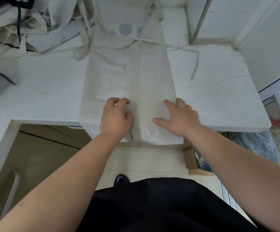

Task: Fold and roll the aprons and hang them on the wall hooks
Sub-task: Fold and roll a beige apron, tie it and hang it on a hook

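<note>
Now the fingers (pixel 121 102) of our left hand (pixel 116 117) curl and pinch a folded edge of the apron (pixel 146 72), while our right hand (pixel 179 115) presses straight, spread fingers onto that narrow strip, which lies along the white counter (pixel 219 97), hem hanging over the near edge.

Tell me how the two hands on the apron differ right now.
The left hand has curled fingers pinching the apron's folded edge; the right hand lies flat, fingers spread. The left hand sits at the middle fold; the right hand at the right edge, fingers reaching onto the counter. Both rest on the apron's near end.
</note>
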